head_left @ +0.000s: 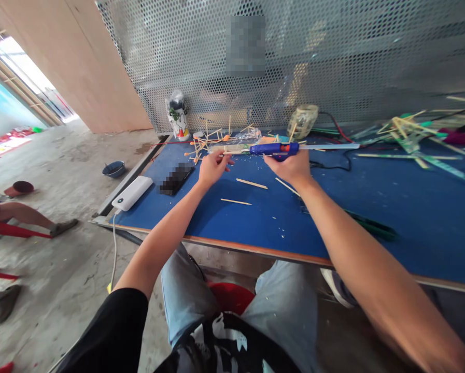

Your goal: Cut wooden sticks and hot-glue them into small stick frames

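My right hand point(293, 168) is wrapped round a blue hot glue gun point(270, 149). A long whitish glue stick point(329, 146) sticks out of the gun's back end, and its nozzle points left. Close to that nozzle, my left hand point(212, 169) pinches a thin wooden stick point(234, 150). Whether nozzle and stick touch, I cannot tell. Just behind my left hand stands a small frame of wooden sticks point(201, 146) with orange joints. Loose wooden sticks point(251, 183) lie on the blue table in front of my hands.
On the table's left are a white power bank point(132, 193) and a dark phone point(177, 178). A printed cup point(178, 120) and a glass jar point(303, 122) stand near the perforated metal panel point(193, 62). More sticks point(411, 135) are piled at right. Another person's leg point(26, 213) shows at left.
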`<state>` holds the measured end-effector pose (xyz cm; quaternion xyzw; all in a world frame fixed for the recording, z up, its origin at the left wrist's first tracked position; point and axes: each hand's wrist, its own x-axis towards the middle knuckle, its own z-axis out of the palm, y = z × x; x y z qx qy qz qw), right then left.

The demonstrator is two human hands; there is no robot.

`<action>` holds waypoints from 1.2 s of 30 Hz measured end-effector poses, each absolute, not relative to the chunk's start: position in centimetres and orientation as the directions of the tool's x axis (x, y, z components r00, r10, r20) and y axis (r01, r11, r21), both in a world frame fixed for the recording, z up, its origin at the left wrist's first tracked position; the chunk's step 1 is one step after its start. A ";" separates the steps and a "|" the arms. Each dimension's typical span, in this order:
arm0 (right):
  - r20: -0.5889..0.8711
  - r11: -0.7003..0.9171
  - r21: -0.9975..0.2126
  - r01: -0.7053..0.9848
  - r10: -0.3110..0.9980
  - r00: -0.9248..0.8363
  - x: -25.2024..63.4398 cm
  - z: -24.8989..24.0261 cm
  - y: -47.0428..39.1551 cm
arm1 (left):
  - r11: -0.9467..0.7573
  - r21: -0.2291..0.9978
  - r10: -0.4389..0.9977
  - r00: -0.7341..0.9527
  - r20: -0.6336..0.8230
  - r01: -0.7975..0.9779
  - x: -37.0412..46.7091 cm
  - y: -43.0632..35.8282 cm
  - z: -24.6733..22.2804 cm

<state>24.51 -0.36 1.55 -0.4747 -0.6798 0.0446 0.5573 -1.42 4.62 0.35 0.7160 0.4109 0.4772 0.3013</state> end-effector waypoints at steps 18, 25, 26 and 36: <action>0.571 0.447 -0.729 0.519 0.815 0.101 23.0 1.2 -0.2 | -0.485 0.833 0.874 0.173 0.454 0.267 -1.2 4.6 0.2; 0.547 0.435 -0.733 0.522 0.834 0.074 22.7 1.8 -0.6 | -0.494 0.810 0.870 0.179 0.460 0.317 -1.3 4.6 0.1; 0.541 0.427 -0.735 0.527 0.837 0.076 22.7 1.9 -0.6 | -0.494 0.809 0.870 0.179 0.460 0.319 -1.3 4.6 0.2; 0.547 0.432 -0.745 0.508 0.832 0.095 22.5 1.7 -0.6 | -0.512 0.803 0.859 0.168 0.484 0.305 -1.3 4.8 0.0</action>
